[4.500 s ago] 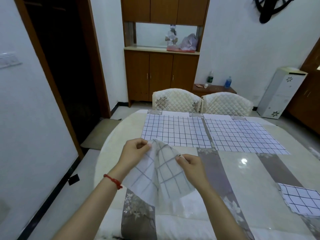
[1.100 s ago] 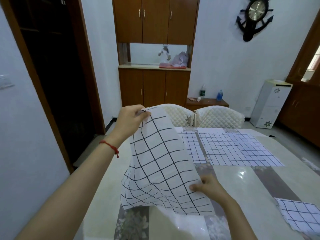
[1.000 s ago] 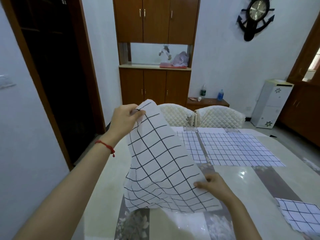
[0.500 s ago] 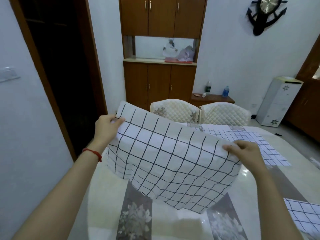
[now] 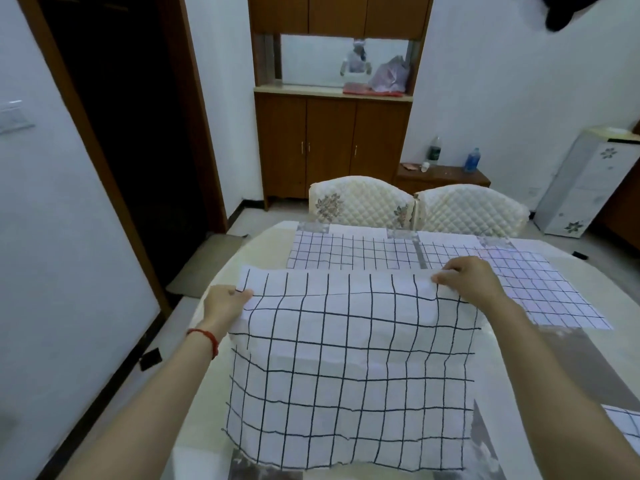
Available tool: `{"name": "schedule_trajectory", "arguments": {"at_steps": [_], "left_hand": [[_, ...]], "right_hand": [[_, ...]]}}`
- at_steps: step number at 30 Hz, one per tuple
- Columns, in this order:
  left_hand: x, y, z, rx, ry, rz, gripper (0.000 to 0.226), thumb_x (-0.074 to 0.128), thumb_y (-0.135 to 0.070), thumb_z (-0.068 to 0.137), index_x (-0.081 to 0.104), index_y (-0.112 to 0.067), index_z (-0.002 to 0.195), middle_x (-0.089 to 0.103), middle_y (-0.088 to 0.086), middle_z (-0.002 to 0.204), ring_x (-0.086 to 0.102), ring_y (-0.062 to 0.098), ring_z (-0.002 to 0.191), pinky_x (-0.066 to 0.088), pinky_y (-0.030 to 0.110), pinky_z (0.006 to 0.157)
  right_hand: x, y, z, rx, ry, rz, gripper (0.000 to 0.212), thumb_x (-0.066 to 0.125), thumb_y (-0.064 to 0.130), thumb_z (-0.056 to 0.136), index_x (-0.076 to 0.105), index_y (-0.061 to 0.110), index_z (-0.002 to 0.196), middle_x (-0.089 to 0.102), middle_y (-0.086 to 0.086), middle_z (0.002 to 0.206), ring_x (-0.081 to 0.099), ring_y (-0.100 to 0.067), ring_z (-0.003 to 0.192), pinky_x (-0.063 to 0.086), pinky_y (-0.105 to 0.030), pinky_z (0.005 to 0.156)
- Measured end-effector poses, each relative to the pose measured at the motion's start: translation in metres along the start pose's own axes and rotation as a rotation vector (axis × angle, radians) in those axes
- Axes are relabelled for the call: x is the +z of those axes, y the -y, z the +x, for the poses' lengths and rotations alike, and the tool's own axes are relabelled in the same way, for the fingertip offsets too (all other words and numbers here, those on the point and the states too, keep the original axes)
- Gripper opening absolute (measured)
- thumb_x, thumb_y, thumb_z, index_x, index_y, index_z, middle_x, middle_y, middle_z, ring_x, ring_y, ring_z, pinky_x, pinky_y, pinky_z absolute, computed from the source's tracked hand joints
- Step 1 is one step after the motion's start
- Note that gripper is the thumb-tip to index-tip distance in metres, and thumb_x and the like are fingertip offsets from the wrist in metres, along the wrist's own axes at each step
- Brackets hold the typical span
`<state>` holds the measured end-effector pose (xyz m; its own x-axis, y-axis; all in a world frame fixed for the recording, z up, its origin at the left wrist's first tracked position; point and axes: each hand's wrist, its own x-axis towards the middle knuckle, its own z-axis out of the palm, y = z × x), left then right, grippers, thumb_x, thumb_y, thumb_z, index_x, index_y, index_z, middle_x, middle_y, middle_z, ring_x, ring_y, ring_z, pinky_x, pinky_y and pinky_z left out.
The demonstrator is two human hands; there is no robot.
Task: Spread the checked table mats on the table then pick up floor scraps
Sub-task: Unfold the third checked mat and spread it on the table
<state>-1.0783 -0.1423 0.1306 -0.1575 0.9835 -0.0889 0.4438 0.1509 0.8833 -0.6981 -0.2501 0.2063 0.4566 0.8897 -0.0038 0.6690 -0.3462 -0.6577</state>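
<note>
Left hand (image 5: 227, 302): pinches the far left corner of the checked mat (image 5: 349, 368), thumb on top; red string bracelet (image 5: 205, 337) on the wrist. Right hand (image 5: 469, 282): fingers curled over the far right corner of the same mat, gripping it. The hands are well apart, so the far edge between them is pulled nearly straight.

The mat is spread open and hangs from that held edge down toward the person over the near left part of the table (image 5: 561, 362). Whether its near edge touches the tabletop cannot be told. It hides the tabletop beneath it.

Beyond the hands, two more checked mats lie flat side by side on the far half of the table: one on the left (image 5: 353, 251), one on the right (image 5: 519, 282). The held mat's far edge covers the near edge of the left one; the right hand covers part of the right one. A fourth mat (image 5: 623, 422) shows at the right frame edge.

Behind the table: two quilted white chairs (image 5: 360, 200), a brown cabinet (image 5: 332, 147), a low shelf with two bottles (image 5: 471, 161). On the floor left of the table: a small dark scrap (image 5: 151, 358) and a doormat (image 5: 204, 265) at the dark doorway.
</note>
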Motion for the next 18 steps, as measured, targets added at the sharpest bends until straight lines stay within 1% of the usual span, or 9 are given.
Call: {"name": "schedule_trajectory", "arguments": {"at_steps": [2,5,6,8,10,13,14,16,18], "left_hand": [[0.015,0.017,0.002,-0.041,0.009,0.051,0.048,0.065,-0.017,0.081,0.030,-0.017,0.048,0.030,0.002,0.050,0.033,0.019,0.053,0.025,0.026,0.052],[0.037,0.043,0.005,-0.073,0.026,0.081,0.049,0.064,-0.017,0.082,0.030,-0.016,0.047,0.031,0.003,0.049,0.034,0.019,0.052,0.026,0.027,0.055],[0.043,0.052,0.006,-0.074,0.038,0.091,0.048,0.063,-0.017,0.082,0.031,-0.016,0.047,0.032,0.004,0.049,0.034,0.019,0.051,0.025,0.028,0.054],[0.055,0.071,0.009,-0.063,0.056,0.114,0.048,0.062,-0.016,0.084,0.032,-0.015,0.047,0.035,0.005,0.050,0.035,0.020,0.053,0.023,0.029,0.053],[0.064,0.086,0.012,-0.068,0.060,0.146,0.046,0.062,-0.017,0.085,0.036,-0.014,0.047,0.039,0.005,0.051,0.038,0.021,0.056,0.025,0.029,0.052],[0.076,0.104,0.015,-0.082,0.066,0.185,0.046,0.060,-0.017,0.086,0.035,-0.014,0.047,0.038,0.003,0.049,0.038,0.021,0.056,0.024,0.030,0.052],[0.080,0.110,0.016,-0.076,0.070,0.197,0.048,0.060,-0.016,0.086,0.032,-0.015,0.047,0.034,0.003,0.048,0.034,0.021,0.054,0.021,0.030,0.050],[0.086,0.118,0.018,-0.072,0.076,0.222,0.050,0.060,-0.017,0.086,0.028,-0.015,0.048,0.030,0.003,0.047,0.029,0.020,0.051,0.017,0.030,0.050],[0.090,0.123,0.021,-0.061,0.085,0.241,0.050,0.061,-0.017,0.086,0.027,-0.015,0.049,0.029,0.003,0.048,0.027,0.019,0.051,0.016,0.030,0.051]], "right_hand": [[0.014,-0.011,0.015,0.032,0.055,-0.073,0.023,0.066,0.025,0.081,0.063,0.005,0.070,0.052,-0.005,0.060,0.048,-0.024,0.058,0.036,-0.027,0.055],[0.038,-0.034,0.031,0.074,0.107,-0.104,0.025,0.063,0.023,0.083,0.055,0.016,0.060,0.050,0.000,0.061,0.046,-0.018,0.053,0.031,-0.024,0.049],[0.047,-0.043,0.034,0.088,0.120,-0.116,0.024,0.062,0.022,0.083,0.054,0.018,0.061,0.050,0.001,0.062,0.046,-0.016,0.053,0.030,-0.024,0.048],[0.066,-0.064,0.039,0.120,0.151,-0.146,0.018,0.062,0.023,0.083,0.059,0.015,0.067,0.054,0.000,0.065,0.048,-0.016,0.055,0.031,-0.024,0.048],[0.086,-0.085,0.042,0.134,0.187,-0.163,0.018,0.063,0.022,0.083,0.062,0.010,0.071,0.056,-0.005,0.067,0.048,-0.017,0.054,0.034,-0.024,0.049],[0.111,-0.110,0.043,0.144,0.230,-0.198,0.020,0.064,0.019,0.085,0.065,0.001,0.077,0.051,-0.010,0.072,0.049,-0.023,0.063,0.036,-0.026,0.058],[0.117,-0.116,0.043,0.148,0.237,-0.216,0.020,0.064,0.019,0.085,0.065,0.002,0.075,0.050,-0.010,0.072,0.050,-0.023,0.069,0.037,-0.027,0.061],[0.127,-0.127,0.046,0.145,0.233,-0.227,0.025,0.064,0.018,0.085,0.057,0.012,0.061,0.052,-0.006,0.067,0.050,-0.023,0.072,0.035,-0.027,0.059],[0.134,-0.134,0.051,0.132,0.221,-0.219,0.026,0.064,0.017,0.085,0.054,0.014,0.061,0.056,-0.007,0.069,0.050,-0.023,0.073,0.032,-0.027,0.060]]}}
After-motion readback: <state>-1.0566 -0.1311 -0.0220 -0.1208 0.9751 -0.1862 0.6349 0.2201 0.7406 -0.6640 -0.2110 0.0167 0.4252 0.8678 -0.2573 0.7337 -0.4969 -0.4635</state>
